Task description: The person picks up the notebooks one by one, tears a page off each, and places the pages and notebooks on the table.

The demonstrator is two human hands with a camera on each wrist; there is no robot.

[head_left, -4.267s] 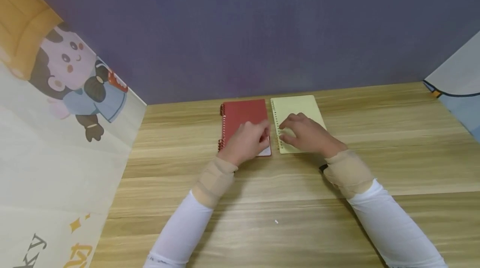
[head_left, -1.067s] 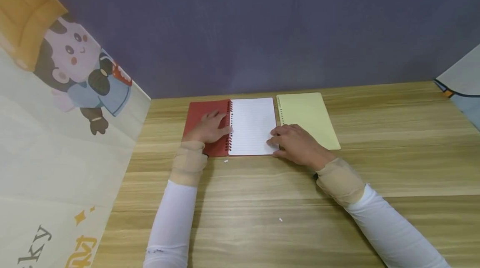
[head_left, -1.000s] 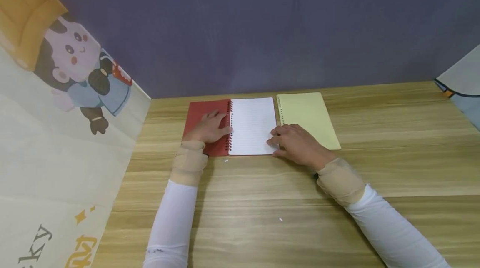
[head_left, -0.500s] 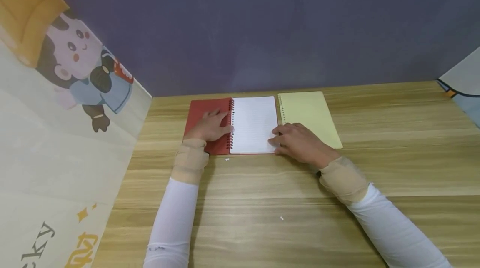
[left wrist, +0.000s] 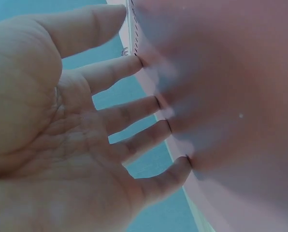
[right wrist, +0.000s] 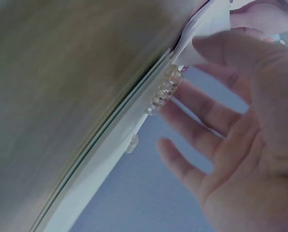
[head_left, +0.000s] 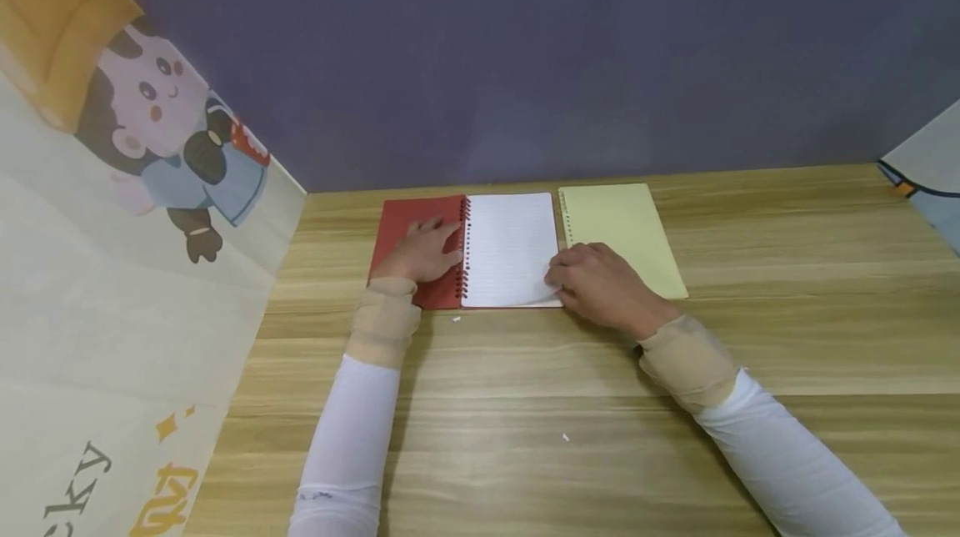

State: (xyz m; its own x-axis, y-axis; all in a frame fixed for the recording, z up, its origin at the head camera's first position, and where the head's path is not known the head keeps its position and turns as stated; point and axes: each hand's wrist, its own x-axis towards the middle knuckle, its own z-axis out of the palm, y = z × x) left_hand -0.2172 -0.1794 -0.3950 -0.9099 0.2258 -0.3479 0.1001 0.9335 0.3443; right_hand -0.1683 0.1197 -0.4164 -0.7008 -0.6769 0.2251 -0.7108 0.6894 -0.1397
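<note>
A red spiral notebook (head_left: 397, 220) lies opened, its cover to the left and a white lined page (head_left: 510, 241) to the right of the rings. My left hand (head_left: 422, 255) rests on the red cover beside the binding; in the left wrist view its fingertips touch the cover with the fingers spread. At the lower right corner of the page, my right hand (head_left: 600, 283) pinches the sheet between thumb and finger, and the sheet's lower edge curls up. In the right wrist view the thumb lies against white paper (right wrist: 202, 41).
To the right lies a pale yellow spiral notebook (head_left: 622, 224), shut, partly under my right hand. Small white scraps (head_left: 566, 437) lie on the wooden table (head_left: 487, 404). A dark blue panel (head_left: 525, 62) stands behind, and a white printed panel (head_left: 90, 287) on the left.
Earlier the red notebook was shut; its cover now lies turned over to the left. Since half a second ago, my right fingers have closed on the page corner and lifted it slightly.
</note>
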